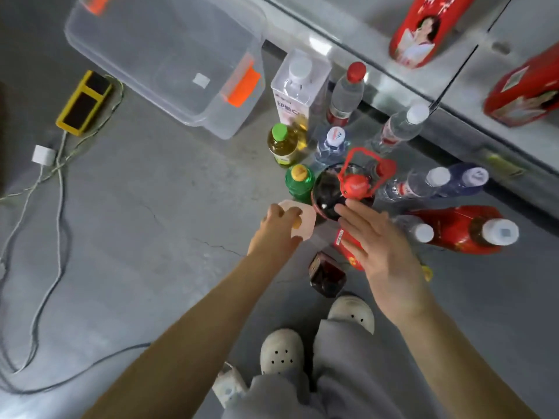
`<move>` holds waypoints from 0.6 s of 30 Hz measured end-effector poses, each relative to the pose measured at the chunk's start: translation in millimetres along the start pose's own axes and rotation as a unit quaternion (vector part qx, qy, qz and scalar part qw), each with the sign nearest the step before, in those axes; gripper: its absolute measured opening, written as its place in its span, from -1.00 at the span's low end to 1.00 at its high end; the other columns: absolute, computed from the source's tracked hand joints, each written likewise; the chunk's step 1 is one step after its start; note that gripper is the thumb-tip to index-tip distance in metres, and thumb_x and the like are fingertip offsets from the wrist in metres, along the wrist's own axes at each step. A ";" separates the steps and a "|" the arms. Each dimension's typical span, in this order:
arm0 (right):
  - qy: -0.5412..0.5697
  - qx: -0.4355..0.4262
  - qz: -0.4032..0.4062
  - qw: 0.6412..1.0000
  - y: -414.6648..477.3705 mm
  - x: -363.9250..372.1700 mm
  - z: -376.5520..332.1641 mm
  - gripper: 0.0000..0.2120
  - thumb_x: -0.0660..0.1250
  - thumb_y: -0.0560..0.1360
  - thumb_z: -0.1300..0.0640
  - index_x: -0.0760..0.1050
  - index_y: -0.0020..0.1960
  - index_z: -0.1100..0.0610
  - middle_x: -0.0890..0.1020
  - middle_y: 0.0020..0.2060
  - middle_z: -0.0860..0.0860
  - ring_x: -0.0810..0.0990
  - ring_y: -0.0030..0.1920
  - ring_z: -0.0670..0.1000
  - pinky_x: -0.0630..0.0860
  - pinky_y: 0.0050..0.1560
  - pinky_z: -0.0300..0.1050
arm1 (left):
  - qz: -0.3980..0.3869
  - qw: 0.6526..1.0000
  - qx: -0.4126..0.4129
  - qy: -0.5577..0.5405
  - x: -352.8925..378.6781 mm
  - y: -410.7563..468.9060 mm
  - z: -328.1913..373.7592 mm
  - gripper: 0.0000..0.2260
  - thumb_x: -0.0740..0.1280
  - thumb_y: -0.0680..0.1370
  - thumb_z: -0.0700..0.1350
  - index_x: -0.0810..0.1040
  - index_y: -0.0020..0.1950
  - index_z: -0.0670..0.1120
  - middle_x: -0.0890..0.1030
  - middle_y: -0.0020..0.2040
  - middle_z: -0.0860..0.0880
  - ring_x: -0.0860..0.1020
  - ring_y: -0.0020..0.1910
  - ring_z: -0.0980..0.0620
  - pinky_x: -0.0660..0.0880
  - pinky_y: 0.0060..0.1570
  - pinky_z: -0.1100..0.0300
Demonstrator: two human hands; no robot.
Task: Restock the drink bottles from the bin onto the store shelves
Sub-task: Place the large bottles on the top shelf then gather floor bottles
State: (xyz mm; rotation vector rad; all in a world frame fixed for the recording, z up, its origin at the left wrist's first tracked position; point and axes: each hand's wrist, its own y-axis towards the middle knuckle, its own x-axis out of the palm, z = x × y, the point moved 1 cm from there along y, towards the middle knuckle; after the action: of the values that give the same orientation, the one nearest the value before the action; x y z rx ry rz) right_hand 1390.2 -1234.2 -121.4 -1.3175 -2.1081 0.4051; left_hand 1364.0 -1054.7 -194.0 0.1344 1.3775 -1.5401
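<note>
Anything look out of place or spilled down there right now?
The clear bin looks empty, yet the drink bottles stand crowded on the floor beside the shelf, one pale pink bottle in the left hand. No spill shows.

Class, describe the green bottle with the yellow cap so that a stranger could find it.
Find the clear bin on the floor, then the bottles standing near its orange-tagged corner. On that group's left edge, beside the big dark bottle, is the green bottle. It alone pairs a green body with a yellow cap.

Shop floor, grey metal shelf (393, 77), drink bottles (329, 146) standing on concrete
</note>
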 end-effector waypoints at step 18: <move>0.016 0.098 0.033 0.994 -92.9 62.4 -112.3 -0.49 0.09 0.55 -0.21 0.41 0.41 -0.02 0.56 0.33 -0.10 0.42 0.41 -0.07 0.21 0.51 0.10 | 0.106 0.990 0.077 -0.049 -165.4 -164.0 24.5 -0.69 0.47 0.46 -0.13 0.53 0.18 -0.07 0.48 0.12 -0.01 0.51 0.01 -0.02 0.38 -0.09 0.29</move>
State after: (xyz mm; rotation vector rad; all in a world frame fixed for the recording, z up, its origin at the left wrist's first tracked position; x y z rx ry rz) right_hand 1377.4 -1228.2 36.5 -1.2715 -1.9482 0.6001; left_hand 1337.2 -1005.5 33.4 0.2870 1.1284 -1.4541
